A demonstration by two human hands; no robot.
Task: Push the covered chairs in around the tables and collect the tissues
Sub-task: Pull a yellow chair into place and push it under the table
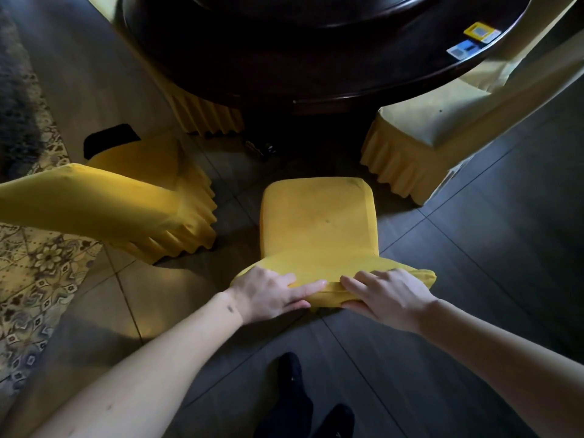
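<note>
Chair (319, 222) stretched straight ahead of your fingers toward the table (284, 58), seat short of its edge, while your left hand (271, 294) and right hand (385, 295) gripped the backrest top side by side, equally near, fingers curled over it.

Middle chair (319, 222) faces the table (284, 58), between two other chairs (142, 197).

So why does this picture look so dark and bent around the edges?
Head view: the wide-angle lens bows the floor lines; the dark round table swallows detail, while light from the left brightens the yellow chair held by the left hand and right hand.
</note>
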